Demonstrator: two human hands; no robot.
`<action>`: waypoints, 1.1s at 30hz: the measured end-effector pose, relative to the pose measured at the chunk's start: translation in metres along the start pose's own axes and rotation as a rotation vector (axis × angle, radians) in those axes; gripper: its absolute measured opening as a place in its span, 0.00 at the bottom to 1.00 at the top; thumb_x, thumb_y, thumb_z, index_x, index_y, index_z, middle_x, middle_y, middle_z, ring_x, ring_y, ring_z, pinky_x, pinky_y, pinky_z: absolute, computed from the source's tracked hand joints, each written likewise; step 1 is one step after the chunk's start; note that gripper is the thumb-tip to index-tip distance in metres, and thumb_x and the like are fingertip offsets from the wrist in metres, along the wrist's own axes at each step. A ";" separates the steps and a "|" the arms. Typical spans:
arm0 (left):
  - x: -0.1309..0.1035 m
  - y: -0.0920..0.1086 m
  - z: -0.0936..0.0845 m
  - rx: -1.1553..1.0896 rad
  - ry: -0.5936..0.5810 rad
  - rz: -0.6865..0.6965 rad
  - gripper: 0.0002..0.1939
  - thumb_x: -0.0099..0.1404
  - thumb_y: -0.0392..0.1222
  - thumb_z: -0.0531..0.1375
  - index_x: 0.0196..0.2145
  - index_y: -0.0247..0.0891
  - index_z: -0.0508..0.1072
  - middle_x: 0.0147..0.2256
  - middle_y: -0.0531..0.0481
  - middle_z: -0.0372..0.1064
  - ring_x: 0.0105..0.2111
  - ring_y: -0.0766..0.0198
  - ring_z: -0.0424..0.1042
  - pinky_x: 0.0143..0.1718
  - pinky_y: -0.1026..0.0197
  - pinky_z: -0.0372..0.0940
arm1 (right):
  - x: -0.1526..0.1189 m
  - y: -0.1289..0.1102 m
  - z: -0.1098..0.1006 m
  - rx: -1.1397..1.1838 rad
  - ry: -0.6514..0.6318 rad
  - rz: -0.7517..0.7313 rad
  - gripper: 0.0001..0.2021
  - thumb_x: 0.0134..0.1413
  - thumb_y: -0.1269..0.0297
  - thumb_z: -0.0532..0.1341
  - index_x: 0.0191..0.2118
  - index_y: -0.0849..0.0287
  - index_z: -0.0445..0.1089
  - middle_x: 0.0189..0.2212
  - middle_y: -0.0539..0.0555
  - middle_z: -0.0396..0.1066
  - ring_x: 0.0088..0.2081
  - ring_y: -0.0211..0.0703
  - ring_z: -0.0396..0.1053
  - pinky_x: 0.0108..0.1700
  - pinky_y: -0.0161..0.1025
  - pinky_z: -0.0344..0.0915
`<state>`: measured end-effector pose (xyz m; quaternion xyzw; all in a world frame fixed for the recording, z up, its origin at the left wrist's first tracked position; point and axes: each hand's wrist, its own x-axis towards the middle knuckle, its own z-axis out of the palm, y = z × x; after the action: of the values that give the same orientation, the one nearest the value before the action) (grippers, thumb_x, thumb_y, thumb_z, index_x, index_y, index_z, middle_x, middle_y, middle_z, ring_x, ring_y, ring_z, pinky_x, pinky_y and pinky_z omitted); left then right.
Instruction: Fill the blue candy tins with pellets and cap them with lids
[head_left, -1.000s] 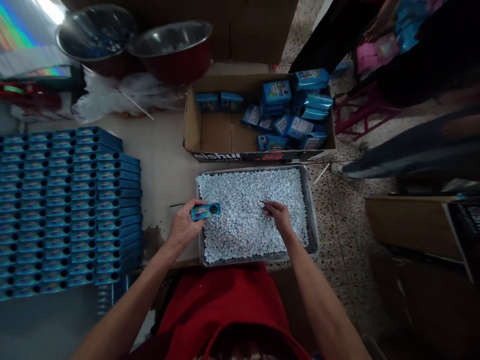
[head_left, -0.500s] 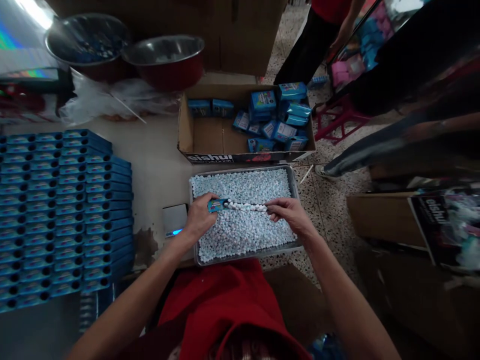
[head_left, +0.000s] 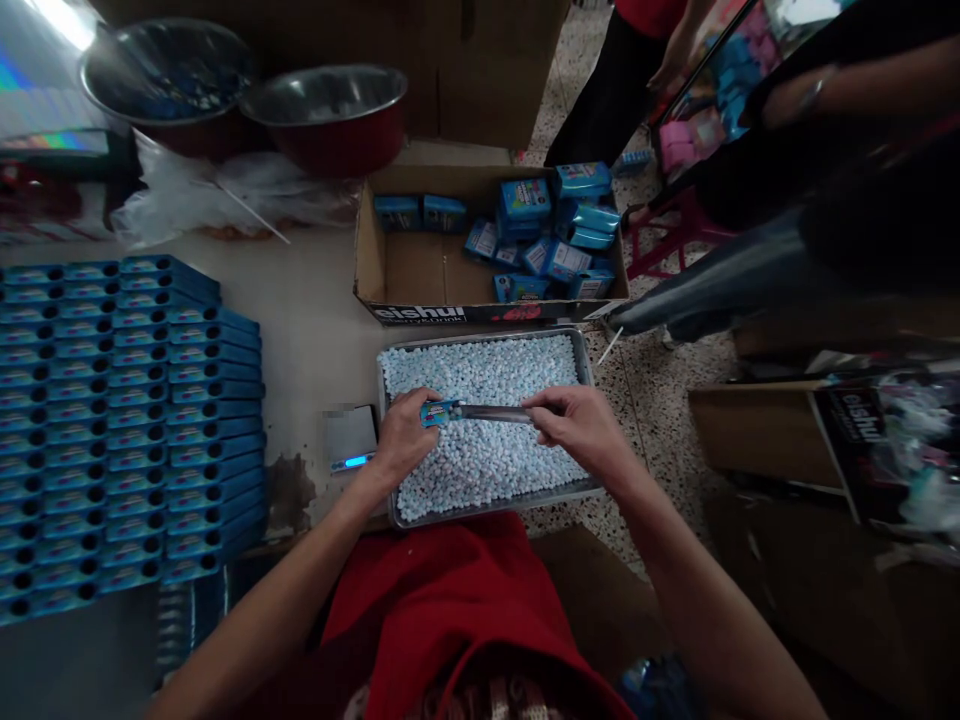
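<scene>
- Since the earlier frame, the pale row lining my narrow scoop (head_left: pixel 496 414) has run off toward the small blue box (head_left: pixel 437 413); the channel now looks nearly bare.
- Left hand (head_left: pixel 405 435): grasps the small blue box, which is held above the tray (head_left: pixel 587 370).
- Right hand (head_left: pixel 570 418): grips the scoop's far end; the near end meets the box.
- Tray: filled with pale pellets (head_left: pixel 480 475), set directly before my red apron (head_left: pixel 450 590).
- Work surface (head_left: pixel 304 320): light-coloured, worn near the scale (head_left: pixel 351 432), whose display is lit blue. Stacked blue boxes (head_left: pixel 135 420) occupy the left side.
- Beyond the tray: an open carton (head_left: pixel 415 268) containing blue packs (head_left: pixel 525 200); behind, to the left, two bowls (head_left: pixel 330 120).
- Room: dim; speckled floor (head_left: pixel 641 405), pink stool (head_left: pixel 679 235) and co-workers (head_left: pixel 611 95) at right.
</scene>
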<state>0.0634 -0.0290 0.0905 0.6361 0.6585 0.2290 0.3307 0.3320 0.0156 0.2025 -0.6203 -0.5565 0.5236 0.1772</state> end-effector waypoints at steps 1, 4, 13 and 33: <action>0.000 -0.002 -0.003 -0.028 -0.008 -0.028 0.21 0.50 0.27 0.58 0.42 0.40 0.75 0.41 0.47 0.75 0.43 0.54 0.73 0.48 0.54 0.66 | -0.003 0.009 -0.007 0.007 0.002 0.020 0.10 0.52 0.64 0.64 0.38 0.58 0.82 0.18 0.50 0.73 0.19 0.38 0.70 0.23 0.34 0.65; 0.002 -0.008 -0.008 -0.212 -0.048 -0.135 0.20 0.50 0.29 0.58 0.41 0.40 0.74 0.39 0.49 0.76 0.40 0.57 0.74 0.45 0.57 0.67 | -0.013 0.067 -0.037 -0.005 0.107 0.123 0.14 0.52 0.59 0.63 0.42 0.58 0.81 0.22 0.52 0.76 0.24 0.42 0.73 0.27 0.37 0.68; -0.005 -0.003 -0.006 -0.172 -0.043 -0.161 0.21 0.49 0.28 0.57 0.41 0.39 0.75 0.37 0.49 0.76 0.39 0.57 0.73 0.43 0.56 0.66 | 0.041 0.215 0.041 0.374 0.230 0.311 0.21 0.33 0.49 0.71 0.32 0.61 0.78 0.22 0.51 0.75 0.23 0.42 0.70 0.29 0.39 0.69; 0.001 0.000 -0.011 -0.051 -0.007 -0.049 0.21 0.47 0.27 0.57 0.39 0.40 0.75 0.38 0.48 0.75 0.43 0.53 0.72 0.47 0.54 0.65 | 0.023 0.063 0.007 0.405 -0.108 0.197 0.17 0.43 0.55 0.72 0.37 0.63 0.80 0.20 0.52 0.75 0.21 0.36 0.70 0.26 0.33 0.69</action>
<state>0.0551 -0.0263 0.0975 0.6119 0.6668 0.2351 0.3546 0.3545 0.0131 0.1387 -0.5945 -0.3853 0.6718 0.2162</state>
